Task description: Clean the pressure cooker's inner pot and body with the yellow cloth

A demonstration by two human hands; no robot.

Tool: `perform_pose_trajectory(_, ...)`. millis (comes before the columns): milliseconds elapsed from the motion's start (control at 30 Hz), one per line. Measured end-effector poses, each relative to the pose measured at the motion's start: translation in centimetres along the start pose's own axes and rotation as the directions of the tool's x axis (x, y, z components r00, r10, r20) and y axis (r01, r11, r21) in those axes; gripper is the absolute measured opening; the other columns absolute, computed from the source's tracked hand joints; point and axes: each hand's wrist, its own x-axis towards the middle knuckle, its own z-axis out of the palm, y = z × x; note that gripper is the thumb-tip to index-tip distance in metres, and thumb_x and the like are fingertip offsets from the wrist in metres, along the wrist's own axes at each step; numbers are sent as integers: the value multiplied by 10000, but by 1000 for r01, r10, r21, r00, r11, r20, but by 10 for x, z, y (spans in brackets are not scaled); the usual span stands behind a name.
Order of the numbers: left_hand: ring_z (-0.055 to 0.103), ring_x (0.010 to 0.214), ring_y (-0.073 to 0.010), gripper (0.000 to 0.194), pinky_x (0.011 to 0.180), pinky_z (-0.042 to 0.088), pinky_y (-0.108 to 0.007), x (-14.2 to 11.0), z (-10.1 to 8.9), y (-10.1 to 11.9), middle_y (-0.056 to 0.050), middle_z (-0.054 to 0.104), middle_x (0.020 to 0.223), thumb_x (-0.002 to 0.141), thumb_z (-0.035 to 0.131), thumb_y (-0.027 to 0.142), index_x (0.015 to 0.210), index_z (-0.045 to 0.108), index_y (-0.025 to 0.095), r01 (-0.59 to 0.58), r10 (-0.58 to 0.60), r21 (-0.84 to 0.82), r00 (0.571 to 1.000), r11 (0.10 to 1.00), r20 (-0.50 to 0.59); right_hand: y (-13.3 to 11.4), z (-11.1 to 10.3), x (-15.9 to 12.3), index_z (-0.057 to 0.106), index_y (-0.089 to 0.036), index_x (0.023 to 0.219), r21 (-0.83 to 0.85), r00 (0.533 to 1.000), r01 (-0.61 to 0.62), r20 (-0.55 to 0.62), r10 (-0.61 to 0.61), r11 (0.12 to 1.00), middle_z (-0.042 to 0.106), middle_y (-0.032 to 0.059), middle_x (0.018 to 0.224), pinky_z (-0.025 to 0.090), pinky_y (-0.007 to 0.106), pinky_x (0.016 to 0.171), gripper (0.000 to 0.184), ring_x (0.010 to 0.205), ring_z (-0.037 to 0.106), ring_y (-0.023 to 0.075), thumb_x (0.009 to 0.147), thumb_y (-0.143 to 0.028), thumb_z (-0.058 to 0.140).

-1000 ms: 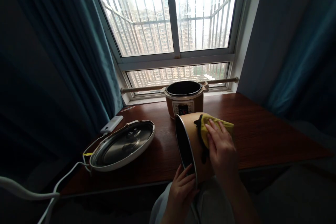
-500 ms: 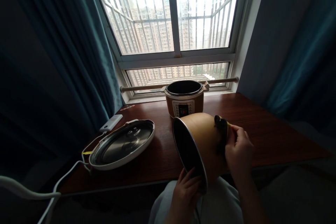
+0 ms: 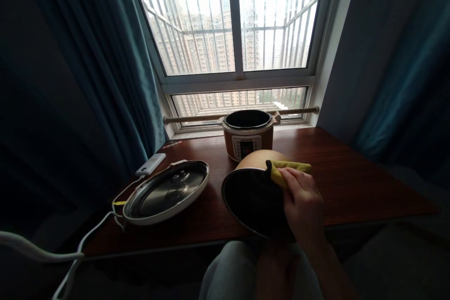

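A golden inner pot point(image 3: 251, 197) with a dark inside is tilted above my lap, its mouth towards me. My right hand point(image 3: 302, 201) pinches a yellow and black cloth point(image 3: 293, 167) and presses it over the pot's upper right rim. Under the pot's lower edge is my left hand point(image 3: 276, 260), in shadow, holding the pot from below; its fingers are mostly hidden. Behind the pot stands the electric cooker body point(image 3: 230, 143), open at the top, with a control panel facing me.
A round lid point(image 3: 168, 218) lies on the left of the wooden table point(image 3: 351, 176), its metal inner side up. Beyond it sits a white power strip point(image 3: 151, 165) with a white cord point(image 3: 89, 234). The window point(image 3: 239, 47) and curtains point(image 3: 119, 56) border the table.
The pot has turned so its mouth faces me more. My right hand has brought the cloth from the outer side to the rim. My left hand has gone from the mouth to underneath.
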Motion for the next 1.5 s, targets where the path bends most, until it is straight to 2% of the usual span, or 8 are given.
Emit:
perform_pose_trajectory(100, 634, 739, -162, 284, 670, 530, -254, -10, -21, -11, -34, 655, 838, 808, 528, 215, 1091, 535, 219, 175, -169, -3, 949, 985, -267, 39, 2, 26, 622, -223, 1053, 154, 994, 78, 59, -87, 985, 619, 39, 1044, 427, 372, 883, 289, 980, 517, 203, 811, -141, 489)
perform_pose_trajectory(167, 593, 610, -127, 352, 598, 505, -237, -13, -37, -23, 8, 599, 719, 784, 584, 283, 1104, 471, 190, 402, -390, -72, 804, 913, -449, 59, 4, 44, 637, -232, 1032, 270, 981, 116, 120, -152, 956, 624, 32, 1033, 441, 356, 864, 264, 970, 528, 190, 808, -163, 516)
perform_pose_trajectory(233, 557, 541, -112, 366, 542, 475, -224, -11, -49, -31, 33, 564, 659, 751, 616, 376, 1028, 477, 181, 554, -545, -122, 713, 824, -441, 72, 8, 59, 646, -232, 1020, 389, 957, 136, 187, -222, 911, 627, 32, 1023, 449, 345, 852, 244, 963, 537, 180, 809, -186, 533)
perform_pose_trajectory(367, 523, 493, -104, 236, 473, 385, -203, -5, -51, -30, 32, 547, 553, 829, 503, 379, 663, 509, 212, 489, -489, -18, 867, 872, -94, 82, 19, 82, 665, -224, 986, 566, 907, 117, 274, -320, 816, 629, 40, 993, 450, 342, 854, 209, 955, 553, 170, 811, -237, 552)
perform_pose_trajectory(500, 599, 552, -140, 296, 508, 391, -235, -3, -32, -16, -12, 638, 627, 899, 348, 280, 711, 571, 229, 371, -371, 59, 929, 927, -7, 83, 29, 98, 681, -205, 931, 644, 867, 53, 349, -356, 763, 628, 54, 967, 453, 343, 848, 195, 931, 567, 170, 793, -304, 585)
perform_pose_trajectory(933, 639, 514, -229, 304, 433, 398, -279, 30, 42, 9, -96, 681, 627, 857, 423, 171, 680, 670, 150, 166, -266, 418, 944, 893, 194, 94, 38, 113, 677, -172, 802, 743, 791, -37, 430, -435, 668, 620, 66, 901, 453, 346, 823, 195, 884, 582, 179, 783, -340, 580)
perform_pose_trajectory(1167, 653, 590, -245, 297, 492, 437, -290, 44, 71, 7, -98, 680, 666, 861, 402, 125, 741, 673, 154, 117, -242, 414, 933, 903, 265, 99, 36, 120, 659, -161, 698, 756, 775, -27, 429, -464, 654, 644, 81, 847, 434, 388, 871, 292, 906, 584, 201, 763, -434, 580)
perform_pose_trajectory(1500, 661, 631, -241, 264, 512, 428, -278, 56, 94, 4, -118, 681, 704, 844, 424, 84, 799, 680, 132, 153, -304, 422, 899, 893, 317, 110, 38, 123, 638, -156, 638, 774, 746, -111, 479, -462, 623, 624, 54, 778, 411, 404, 892, 172, 911, 566, 199, 753, -260, 564)
